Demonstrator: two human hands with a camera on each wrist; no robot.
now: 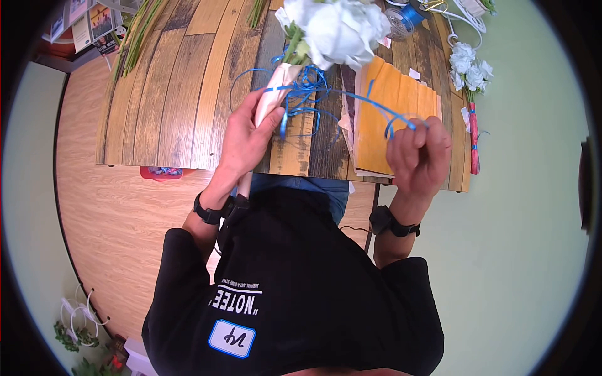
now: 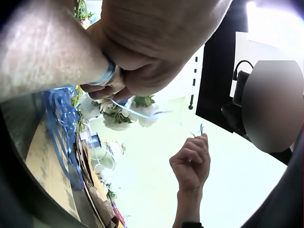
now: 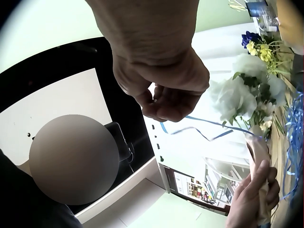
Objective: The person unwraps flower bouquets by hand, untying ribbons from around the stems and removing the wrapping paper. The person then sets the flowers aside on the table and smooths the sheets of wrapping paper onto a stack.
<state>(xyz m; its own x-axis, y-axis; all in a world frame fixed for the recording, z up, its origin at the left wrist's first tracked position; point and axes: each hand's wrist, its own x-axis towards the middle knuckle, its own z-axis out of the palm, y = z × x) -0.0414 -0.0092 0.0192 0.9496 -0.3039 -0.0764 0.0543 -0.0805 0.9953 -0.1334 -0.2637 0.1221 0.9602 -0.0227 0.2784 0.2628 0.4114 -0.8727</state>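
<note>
My left hand (image 1: 246, 139) grips a bouquet of white flowers (image 1: 342, 31) by its stem, which is wrapped in pale paper (image 1: 276, 88). A blue ribbon (image 1: 370, 100) circles the wrapped stem just above my fingers. From there it stretches across to my right hand (image 1: 421, 153), whose curled fingers pinch its far part, with a short tail hanging down. In the right wrist view the ribbon (image 3: 213, 124) runs from the right fingers to the paper. A loose tangle of blue ribbon (image 1: 307, 84) lies on the table behind the stem.
Orange paper sheets (image 1: 389, 122) lie on the wooden table (image 1: 182, 94) near its right front. A finished-looking small bouquet with a red wrapped stem (image 1: 474, 138) lies at the right edge. Green stems (image 1: 135, 44) are at the far left; a blue ribbon spool (image 1: 411, 15) stands at the back.
</note>
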